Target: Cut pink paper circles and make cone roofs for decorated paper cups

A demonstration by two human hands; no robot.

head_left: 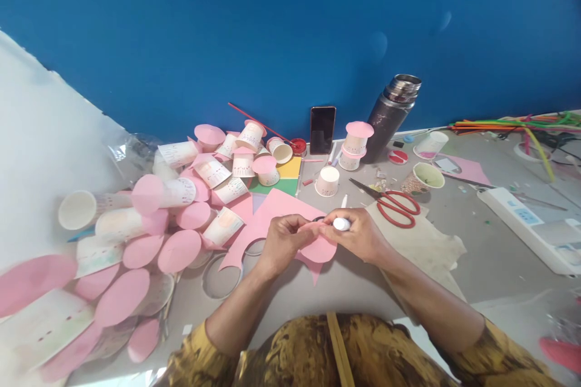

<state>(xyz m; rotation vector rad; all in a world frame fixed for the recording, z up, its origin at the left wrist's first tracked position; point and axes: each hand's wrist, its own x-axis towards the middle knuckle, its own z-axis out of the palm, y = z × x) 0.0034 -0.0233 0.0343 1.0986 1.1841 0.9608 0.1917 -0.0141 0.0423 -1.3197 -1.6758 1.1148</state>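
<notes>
Both hands meet over the table in front of me. Between the thumb and fingers of my left hand (285, 243) is the edge of a pink paper circle (320, 249). My right hand (359, 237) pinches the same circle from the other side, and a white marker-like tube (341, 224) is tucked in its fingers. A small dark curved thing shows behind the fingertips; I cannot make out what it is. Under the hands lies a pink paper sheet (275, 208) with round cut-outs along its edge. Beyond them stands a white paper cup (327, 182).
Several paper cups with pink discs (179, 251) are heaped on the left. Red-handled scissors (396, 208) lie open on a cloth (424, 236) at right. A phone (322, 130) and a steel flask (391, 115) stand by the blue wall. A power strip (531, 230) is far right.
</notes>
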